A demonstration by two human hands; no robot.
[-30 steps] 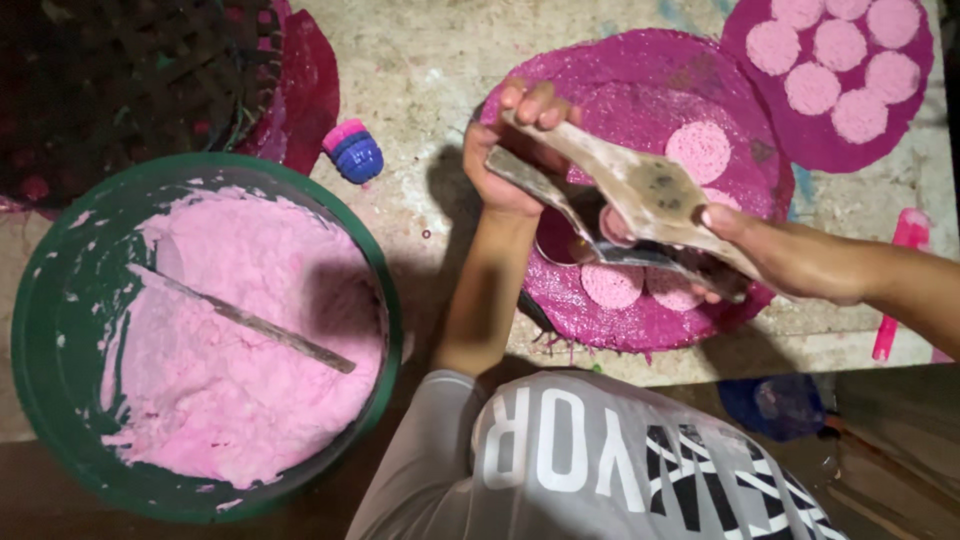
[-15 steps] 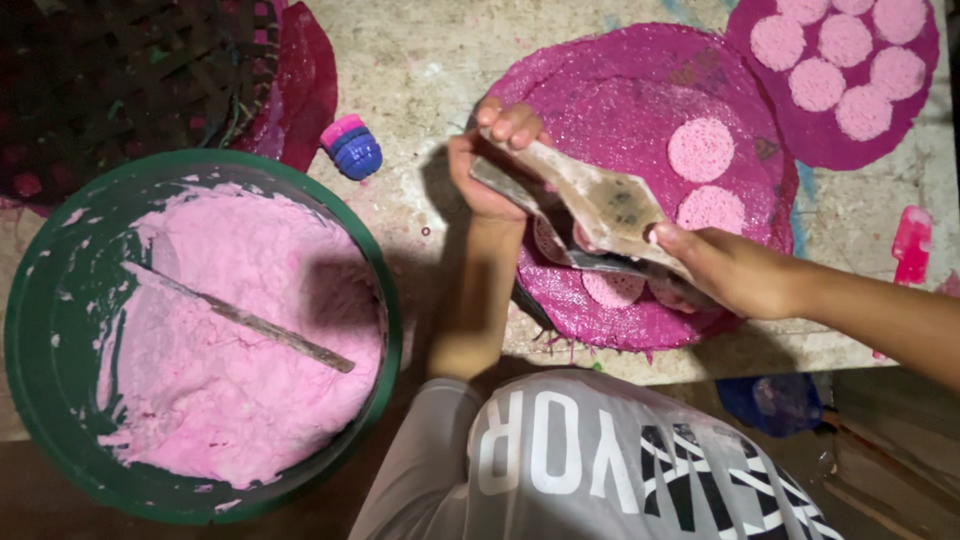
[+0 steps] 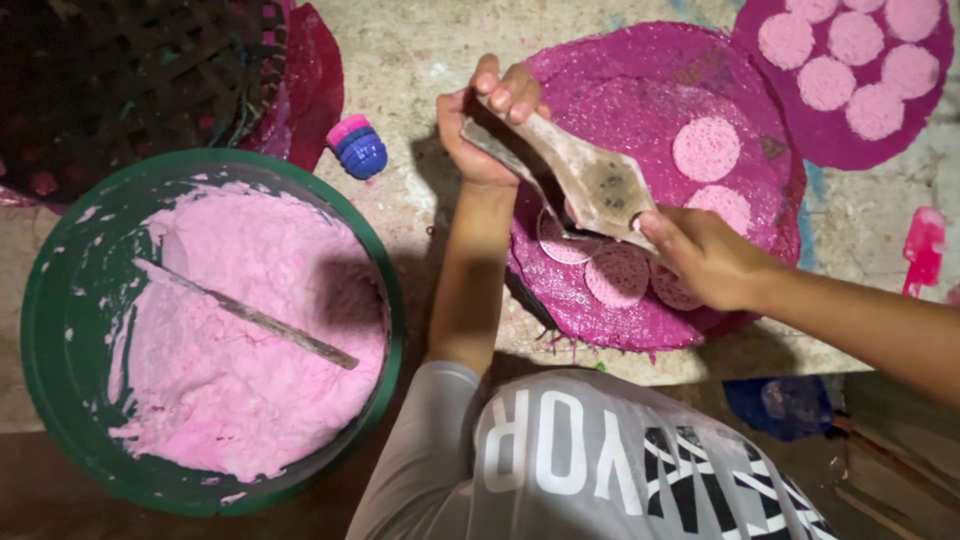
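My left grip is clamped around the narrow handle end of a wooden paddle press, fingers curled over its top edge. My right grip is closed on the wider end of the same press, thumb and fingers pinching its tip. The press is two flat, worn wooden leaves lying one over the other, tilted, and it hangs just above the big magenta round mat that I take as my landmark.

On that mat, under and beside the press, lie several pale pink flat discs; two more sit toward the mat's far right part, one of them well apart from my hands. The mat rests on a speckled, paint-stained floor.

Past the mat's upper right edge lies a second magenta mat carrying a cluster of pink discs. Left of the landmark mat, near it, stands a small blue and pink bottle cap. Further left sits a large green basin full of pink paste, with a thin stick lying across the paste. Beyond the basin is a dark woven basket. Right of the mat, well apart, a pink smear marks the floor.
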